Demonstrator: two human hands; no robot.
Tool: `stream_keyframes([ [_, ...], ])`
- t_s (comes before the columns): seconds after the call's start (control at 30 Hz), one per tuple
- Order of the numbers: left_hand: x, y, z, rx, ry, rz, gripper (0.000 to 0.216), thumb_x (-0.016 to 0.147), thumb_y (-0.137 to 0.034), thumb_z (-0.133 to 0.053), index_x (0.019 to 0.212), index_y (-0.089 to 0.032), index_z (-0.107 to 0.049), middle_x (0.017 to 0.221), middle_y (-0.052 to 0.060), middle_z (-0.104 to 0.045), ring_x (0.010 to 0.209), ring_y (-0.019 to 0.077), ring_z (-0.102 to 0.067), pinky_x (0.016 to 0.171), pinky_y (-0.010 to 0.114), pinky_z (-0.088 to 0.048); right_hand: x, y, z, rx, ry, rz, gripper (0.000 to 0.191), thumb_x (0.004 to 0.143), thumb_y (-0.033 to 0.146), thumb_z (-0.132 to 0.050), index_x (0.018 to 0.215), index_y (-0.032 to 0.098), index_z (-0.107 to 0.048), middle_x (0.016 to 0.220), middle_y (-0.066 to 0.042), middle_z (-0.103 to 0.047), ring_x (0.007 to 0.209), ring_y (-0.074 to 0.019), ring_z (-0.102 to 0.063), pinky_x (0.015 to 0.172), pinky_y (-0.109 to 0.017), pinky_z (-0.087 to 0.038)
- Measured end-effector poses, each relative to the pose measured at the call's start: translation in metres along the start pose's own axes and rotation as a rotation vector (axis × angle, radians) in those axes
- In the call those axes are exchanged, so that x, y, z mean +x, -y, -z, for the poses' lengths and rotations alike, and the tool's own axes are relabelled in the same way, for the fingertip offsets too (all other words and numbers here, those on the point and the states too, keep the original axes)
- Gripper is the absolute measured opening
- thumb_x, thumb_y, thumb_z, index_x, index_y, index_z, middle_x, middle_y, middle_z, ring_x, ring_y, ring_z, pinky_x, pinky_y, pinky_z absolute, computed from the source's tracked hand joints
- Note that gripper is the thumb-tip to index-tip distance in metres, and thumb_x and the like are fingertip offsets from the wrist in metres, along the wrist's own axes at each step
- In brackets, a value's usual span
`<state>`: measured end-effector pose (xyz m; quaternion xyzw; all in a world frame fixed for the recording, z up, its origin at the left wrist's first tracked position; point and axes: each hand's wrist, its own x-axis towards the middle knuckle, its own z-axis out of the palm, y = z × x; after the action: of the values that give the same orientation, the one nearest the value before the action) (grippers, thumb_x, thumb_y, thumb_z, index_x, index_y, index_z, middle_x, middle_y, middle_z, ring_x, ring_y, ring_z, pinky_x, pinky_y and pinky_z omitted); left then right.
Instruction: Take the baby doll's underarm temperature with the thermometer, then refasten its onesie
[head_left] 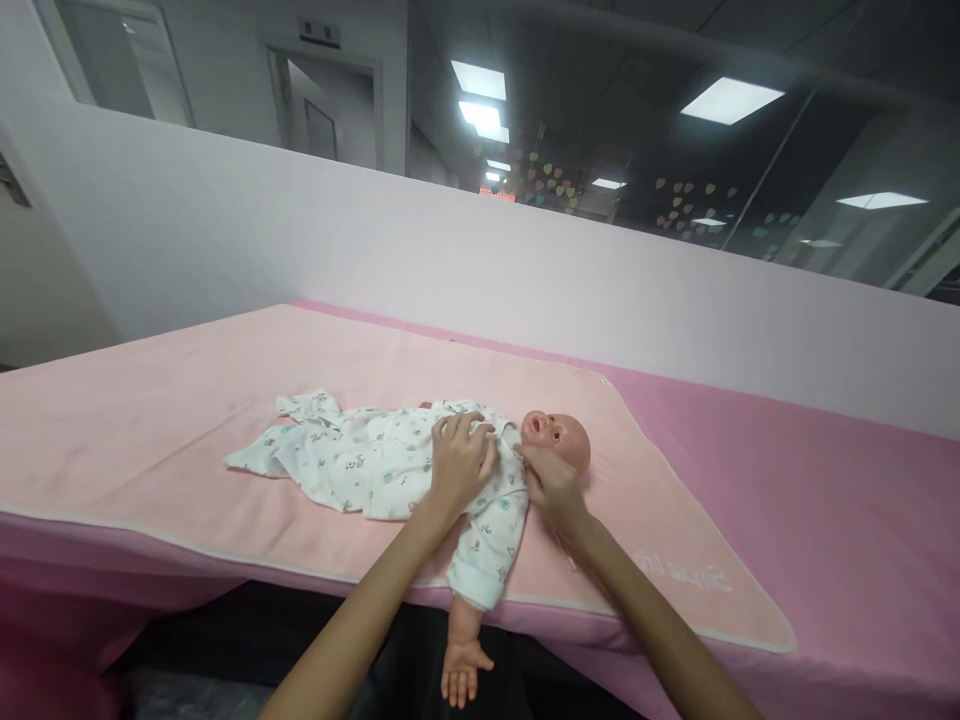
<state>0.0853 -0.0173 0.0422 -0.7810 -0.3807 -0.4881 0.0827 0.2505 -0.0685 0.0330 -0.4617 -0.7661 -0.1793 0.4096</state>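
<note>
A baby doll [559, 438] lies on its back on a light pink blanket [187, 400], head to the right, dressed in a white printed onesie [360, 460]. One doll arm [463, 650] hangs over the near table edge. My left hand [459, 462] rests on the doll's chest, fingers curled into the onesie fabric near the collar. My right hand [551, 482] pinches the onesie at the neckline, just under the doll's chin.
The blanket covers a darker pink table [825, 500] that runs along a low pale partition wall [375, 240]. Behind the wall are glass panels with heart stickers [551, 180], a door and ceiling lights. Dark floor shows below the near table edge.
</note>
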Motion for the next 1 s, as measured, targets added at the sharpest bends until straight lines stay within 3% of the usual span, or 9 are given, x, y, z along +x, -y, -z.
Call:
stream_keyframes([
  [0.13, 0.006, -0.003, -0.020, 0.020, 0.072, -0.036, 0.015, 0.080, -0.024, -0.048, 0.089, -0.020, -0.059, 0.098, 0.009, -0.060, 0.094, 0.0245, -0.050, 0.089, 0.044, -0.030, 0.040, 0.021, -0.046, 0.217, -0.221, -0.304, 0.035, 0.081, 0.010, -0.035, 0.102, 0.019, -0.062, 0.097, -0.007, -0.066, 0.092, -0.0178, -0.061, 0.083, -0.034, -0.049],
  [0.23, -0.003, 0.003, -0.024, 0.043, 0.104, -0.060, 0.017, 0.079, -0.020, -0.048, 0.092, -0.019, -0.059, 0.095, 0.009, -0.059, 0.092, 0.0248, -0.050, 0.088, 0.044, -0.032, 0.044, 0.032, -0.068, 0.332, -0.299, -0.440, 0.037, 0.077, 0.010, -0.033, 0.099, 0.018, -0.062, 0.095, -0.007, -0.065, 0.090, -0.0179, -0.059, 0.082, -0.034, -0.049],
  [0.47, -0.009, 0.006, -0.025, 0.121, 0.112, -0.074, 0.016, 0.084, -0.018, -0.044, 0.088, -0.017, -0.059, 0.090, 0.009, -0.058, 0.091, 0.0250, -0.048, 0.087, 0.042, -0.032, 0.031, 0.045, -0.064, 0.372, -0.319, -0.343, 0.036, 0.076, 0.007, -0.032, 0.094, 0.017, -0.062, 0.101, -0.007, -0.063, 0.097, -0.0165, -0.055, 0.091, -0.034, -0.044],
  [1.0, -0.009, 0.004, -0.024, 0.032, 0.112, -0.014, 0.016, 0.087, -0.020, -0.040, 0.089, -0.018, -0.056, 0.095, 0.009, -0.058, 0.094, 0.0241, -0.048, 0.088, 0.039, -0.032, 0.033, 0.039, -0.066, 0.378, -0.320, -0.393, 0.040, 0.070, 0.004, -0.032, 0.091, 0.020, -0.061, 0.098, -0.006, -0.062, 0.096, -0.0166, -0.055, 0.089, -0.034, -0.046],
])
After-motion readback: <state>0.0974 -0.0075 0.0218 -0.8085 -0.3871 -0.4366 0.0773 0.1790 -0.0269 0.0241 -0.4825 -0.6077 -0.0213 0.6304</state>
